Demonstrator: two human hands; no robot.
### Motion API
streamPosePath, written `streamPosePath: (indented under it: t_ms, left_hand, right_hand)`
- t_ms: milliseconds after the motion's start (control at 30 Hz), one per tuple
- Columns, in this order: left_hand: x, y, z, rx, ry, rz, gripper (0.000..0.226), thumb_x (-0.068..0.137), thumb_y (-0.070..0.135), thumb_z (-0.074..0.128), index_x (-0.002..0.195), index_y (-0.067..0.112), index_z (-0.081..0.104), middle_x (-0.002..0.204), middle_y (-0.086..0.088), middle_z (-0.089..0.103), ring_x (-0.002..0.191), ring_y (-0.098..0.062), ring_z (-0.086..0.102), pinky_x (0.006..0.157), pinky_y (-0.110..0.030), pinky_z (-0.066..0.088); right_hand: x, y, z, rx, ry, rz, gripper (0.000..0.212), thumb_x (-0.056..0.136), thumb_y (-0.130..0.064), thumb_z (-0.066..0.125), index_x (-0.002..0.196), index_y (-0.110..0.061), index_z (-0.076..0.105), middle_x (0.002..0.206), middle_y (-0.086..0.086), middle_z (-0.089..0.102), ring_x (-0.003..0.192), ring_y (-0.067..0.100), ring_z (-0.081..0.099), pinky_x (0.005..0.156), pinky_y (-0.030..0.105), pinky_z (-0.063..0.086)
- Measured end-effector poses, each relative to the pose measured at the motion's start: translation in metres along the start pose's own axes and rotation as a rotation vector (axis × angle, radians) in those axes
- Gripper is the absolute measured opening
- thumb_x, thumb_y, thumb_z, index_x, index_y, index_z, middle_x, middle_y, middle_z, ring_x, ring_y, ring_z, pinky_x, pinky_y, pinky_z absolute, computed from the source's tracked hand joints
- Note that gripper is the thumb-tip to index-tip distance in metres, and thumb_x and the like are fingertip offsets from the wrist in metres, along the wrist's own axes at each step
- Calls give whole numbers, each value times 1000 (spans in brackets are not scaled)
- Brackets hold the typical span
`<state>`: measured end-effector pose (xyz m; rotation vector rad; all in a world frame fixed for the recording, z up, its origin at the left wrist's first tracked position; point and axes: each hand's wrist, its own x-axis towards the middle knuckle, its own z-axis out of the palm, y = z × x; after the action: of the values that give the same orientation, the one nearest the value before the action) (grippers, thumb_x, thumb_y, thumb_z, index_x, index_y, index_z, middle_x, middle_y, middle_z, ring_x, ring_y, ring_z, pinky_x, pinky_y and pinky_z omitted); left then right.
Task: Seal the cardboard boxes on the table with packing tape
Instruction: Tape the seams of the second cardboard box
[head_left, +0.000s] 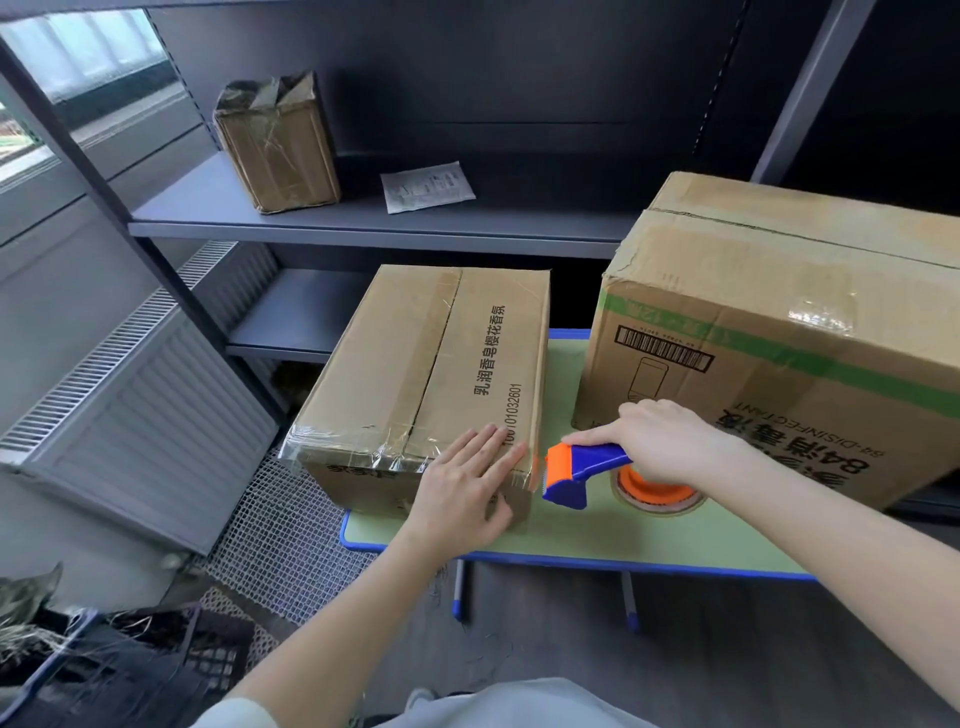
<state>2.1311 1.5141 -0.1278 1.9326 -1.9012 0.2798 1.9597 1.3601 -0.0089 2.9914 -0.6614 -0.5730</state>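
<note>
A flat cardboard box (415, 364) with black printed characters lies on the left of the green table (597, 535), clear tape along its top seam and near edge. My left hand (467, 486) presses flat on its near right corner, fingers apart. My right hand (660, 441) grips a blue and orange tape dispenser (587, 470), whose orange blade end sits right beside that corner. Its tape roll (657, 493) rests just above the table. A bigger box (779, 332) with a green stripe and barcode stands at the right, old tape on its top.
A dark metal shelf (363, 223) behind the table carries a small worn box (278, 145) and a paper packet (427, 186). A white radiator (140, 415) leans at the left. Wire mesh (280, 545) and black crates (130, 670) lie on the floor.
</note>
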Motion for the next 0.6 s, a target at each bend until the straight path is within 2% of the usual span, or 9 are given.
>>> streamPosePath:
  t_ms: [200,300,367,433,500,600]
  left_hand:
    - [7,10,-6,-2,-22,-38,56,69,26,45,118,10,66,123,-15,63,118,-30,57,102,-41,44]
    - [14,21,-6,-24,1,-56,48,74,33,49,107,4,70,114,-14,67,110,-29,62,95,-39,50]
    - [20,23,-5,-41,12,-42,48,75,34,49,103,1,70,111,-12,69,110,-24,63,94,-34,51]
    - [20,21,-5,-49,42,-29,46,74,32,48,100,1,71,109,-10,70,108,-22,64,92,-31,52]
    - [19,22,-1,-24,86,-26,44,74,32,49,97,2,71,108,-9,71,106,-21,65,91,-30,52]
    - [22,32,12,54,150,-103,46,77,42,53,92,2,71,104,-9,71,102,-21,67,90,-34,53]
  right_hand:
    - [13,-6,-6,-114,11,-41,57,100,-18,36,142,-51,18,95,3,38,104,25,48,78,32,30]
    - [19,-9,-9,-202,18,-46,56,100,-18,36,141,-51,20,105,8,48,107,27,48,78,33,30]
    - [21,-9,-7,-322,5,-62,48,99,-23,38,140,-49,29,116,7,52,110,27,48,79,32,29]
    - [18,-9,5,-425,-92,-54,41,98,-32,42,137,-45,39,121,6,52,113,26,47,84,32,31]
    - [15,-2,16,-292,-132,-9,48,99,-26,40,141,-46,30,120,7,51,111,27,48,84,33,34]
    - [13,8,12,-66,11,84,58,97,-19,38,143,-49,19,108,7,51,103,26,51,77,32,34]
